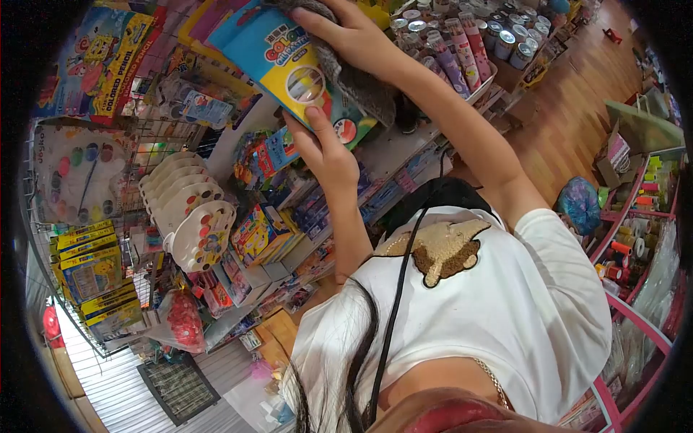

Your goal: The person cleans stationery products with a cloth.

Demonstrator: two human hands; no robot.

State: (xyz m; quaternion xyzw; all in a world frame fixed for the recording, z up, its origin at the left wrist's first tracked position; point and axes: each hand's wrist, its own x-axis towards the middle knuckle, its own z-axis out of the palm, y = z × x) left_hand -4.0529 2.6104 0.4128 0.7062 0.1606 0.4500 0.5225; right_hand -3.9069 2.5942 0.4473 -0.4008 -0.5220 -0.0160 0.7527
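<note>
A blue and yellow pack of oil pastels (278, 61) is up in front of the rack at the top of the view. My left hand (330, 150) is closed on its lower edge, with the thumb lying across the front. A dark grey cloth (361, 86) hangs from my right hand (350, 36), which is closed around it at the pack's upper right side. The cloth rests along the pack's edge, and parts of my right fingers are hidden by it.
A wire rack holds colored pencil packs (101, 61), paint palettes (206, 234) and yellow boxes (90, 267). Crayon boxes (263, 234) fill a shelf. Tins (516, 43) and tubes (462, 58) stand at upper right, spools (624, 249) on a pink rack.
</note>
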